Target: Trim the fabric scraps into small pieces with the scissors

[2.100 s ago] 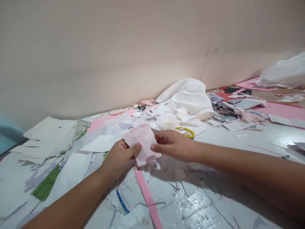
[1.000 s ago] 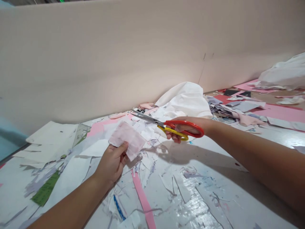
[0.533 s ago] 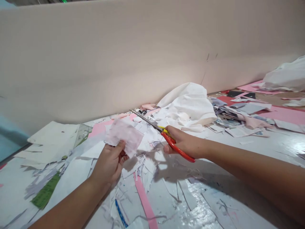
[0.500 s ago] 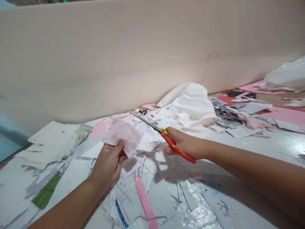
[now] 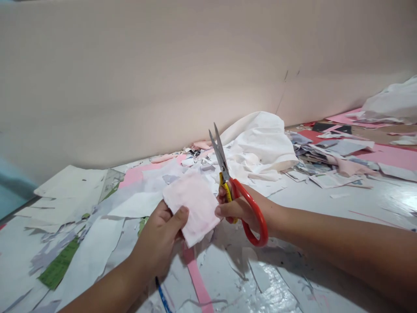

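Note:
My left hand (image 5: 161,237) pinches a small pale pink fabric piece (image 5: 195,206) between thumb and fingers, holding it above the littered white table (image 5: 358,195). My right hand (image 5: 243,208) grips red and yellow handled scissors (image 5: 233,187), blades nearly together and pointing up and away. The fingertips of my right hand touch the right edge of the pink piece. The scissor blades stand just right of the fabric, not on it.
Paper and cloth scraps cover the table, with a pink strip (image 5: 197,278) below my hands. A crumpled white cloth (image 5: 260,137) lies behind, a scrap pile (image 5: 325,154) to the right, white sheets (image 5: 68,187) at left. A plain beige wall (image 5: 163,78) closes the back.
My right hand picked up the scissors, then swung them from pointing left to pointing upward and came in against the pink piece. My left hand lowered the piece slightly toward me.

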`<state>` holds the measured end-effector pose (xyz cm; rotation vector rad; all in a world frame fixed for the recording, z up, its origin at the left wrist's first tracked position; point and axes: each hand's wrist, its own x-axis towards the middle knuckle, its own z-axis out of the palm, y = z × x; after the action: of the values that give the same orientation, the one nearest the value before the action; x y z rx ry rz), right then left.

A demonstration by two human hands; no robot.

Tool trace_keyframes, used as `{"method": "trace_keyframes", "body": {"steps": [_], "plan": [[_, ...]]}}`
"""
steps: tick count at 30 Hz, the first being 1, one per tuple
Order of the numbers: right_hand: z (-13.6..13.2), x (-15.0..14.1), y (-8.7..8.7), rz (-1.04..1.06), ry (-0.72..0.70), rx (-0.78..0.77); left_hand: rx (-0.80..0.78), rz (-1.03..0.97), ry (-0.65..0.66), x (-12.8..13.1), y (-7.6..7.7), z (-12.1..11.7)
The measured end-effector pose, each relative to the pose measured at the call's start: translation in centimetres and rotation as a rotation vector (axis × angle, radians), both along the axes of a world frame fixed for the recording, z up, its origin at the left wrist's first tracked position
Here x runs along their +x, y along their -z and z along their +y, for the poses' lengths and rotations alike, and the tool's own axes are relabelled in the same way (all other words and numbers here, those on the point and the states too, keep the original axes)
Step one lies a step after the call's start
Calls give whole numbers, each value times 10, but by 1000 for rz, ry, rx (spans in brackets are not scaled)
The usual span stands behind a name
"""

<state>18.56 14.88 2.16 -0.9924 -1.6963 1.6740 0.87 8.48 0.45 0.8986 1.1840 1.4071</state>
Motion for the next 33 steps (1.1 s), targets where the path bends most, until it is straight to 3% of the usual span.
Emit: {"method": "trace_keyframes", "body": {"steps": [4, 6, 8, 10, 13, 15, 23, 33], "plan": [[-6, -1, 1, -80, 43, 82, -136, -4, 251, 2, 3, -5], [-9, -1, 2, -92, 53, 90, -180, 82, 285, 3, 3, -5], [-9, 1, 2, -82, 44, 87, -178, 145, 206, 2, 1, -4], [-6, 5, 2, -92, 18, 130, -159, 164, 44, 0, -3, -1], [2, 13, 0, -243, -72, 244, -93, 166, -193, -7, -10, 4], [7, 17, 0, -339, -141, 316, -43, 174, -268, -11, -15, 6], [17, 19, -1, -438, -220, 525, 17, 212, -312, -18, -17, 6], [15, 23, -7, -438, -298, 485, 11, 292, -298, -17, -15, 4]]}}
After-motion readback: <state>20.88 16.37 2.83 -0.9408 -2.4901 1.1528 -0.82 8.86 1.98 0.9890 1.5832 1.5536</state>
